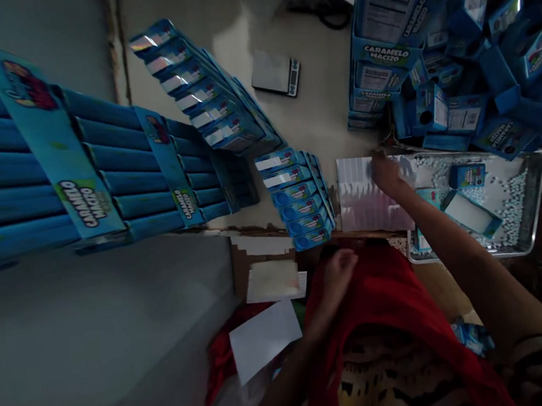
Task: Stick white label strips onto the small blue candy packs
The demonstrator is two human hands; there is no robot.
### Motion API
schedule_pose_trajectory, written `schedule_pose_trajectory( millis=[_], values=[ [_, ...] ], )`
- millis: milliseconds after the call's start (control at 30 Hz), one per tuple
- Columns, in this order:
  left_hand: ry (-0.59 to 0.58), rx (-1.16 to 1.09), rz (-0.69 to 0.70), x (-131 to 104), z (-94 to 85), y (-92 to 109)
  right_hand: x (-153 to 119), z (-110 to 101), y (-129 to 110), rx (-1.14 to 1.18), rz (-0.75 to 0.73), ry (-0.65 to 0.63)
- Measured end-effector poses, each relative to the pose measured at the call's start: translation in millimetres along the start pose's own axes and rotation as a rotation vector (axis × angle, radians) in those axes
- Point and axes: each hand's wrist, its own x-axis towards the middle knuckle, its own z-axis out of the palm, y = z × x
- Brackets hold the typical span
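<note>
A sheet of shiny labels (pixel 362 196) lies at the table's front edge, left of a metal tray (pixel 539 200). My right hand (pixel 386 171) is over the upper right part of that sheet, its fingers bent; what it grips, if anything, is too small to make out. Over the red apron (pixel 381 282), below the table edge, my left hand (pixel 341 273) has its fingers curled, and I cannot see whether something is in them. Small blue boxes (pixel 301 209) stand in a stack left of the sheet. White pellets, a small blue box (pixel 468 176) and an open box (pixel 473 213) are in the tray.
Long stacks of blue boxes (pixel 98 176) fill the left. Another leaning stack (pixel 206 100) stands behind the small boxes. A scale (pixel 277 73) sits mid-table. Blue cartons (pixel 376 56) and a heap of open boxes (pixel 495 82) occupy the back right. Papers (pixel 265 336) lie below the table edge.
</note>
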Motion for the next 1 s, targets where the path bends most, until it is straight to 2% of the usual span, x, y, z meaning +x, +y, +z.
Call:
schedule_pose_trajectory(
  millis=[67,100,167,233,267,333,400,433,567,800,900,1000],
  values=[
    [-0.097,0.103,0.203,10.6,33.8,20.5,-3.1,-0.6,12.7,-0.018,-0.069,-0.022],
    [-0.059,0.176,0.348,24.8,45.8,37.5,-8.7,-1.6,18.3,-0.002,-0.099,-0.004],
    [0.114,0.319,0.542,64.9,57.5,78.1,-24.2,-6.6,29.1,0.046,-0.159,0.067],
    [0.252,0.488,0.585,108.7,56.0,116.6,-39.8,-14.0,39.3,0.117,-0.2,0.127],
    [0.232,0.573,0.577,127.7,52.7,131.8,-45.8,-17.5,43.6,0.149,-0.214,0.144],
    [0.065,0.724,0.482,154.8,45.5,150.8,-53.2,-21.5,50.1,0.193,-0.219,0.172],
    [-0.073,0.825,0.355,166.8,41.1,156.2,-55.5,-19.7,52.7,0.206,-0.221,0.215],
    [-0.086,0.854,0.308,168.2,40.4,155.3,-55.8,-16.6,52.6,0.203,-0.237,0.239],
    [-0.007,0.873,0.285,162.5,42.6,145.3,-60.8,6.8,48.2,0.169,-0.355,0.3],
    [-0.008,0.852,0.201,158.9,42.5,142.4,-92.5,55.6,53.1,0.22,-0.467,0.297],
    [0.015,0.889,0.188,155.6,41.8,144.8,-105.8,61.2,58.4,0.292,-0.451,0.323],
    [0.024,0.902,0.21,151.9,42.1,147.9,-112.5,51.3,60.9,0.304,-0.366,0.375]
  ],
)
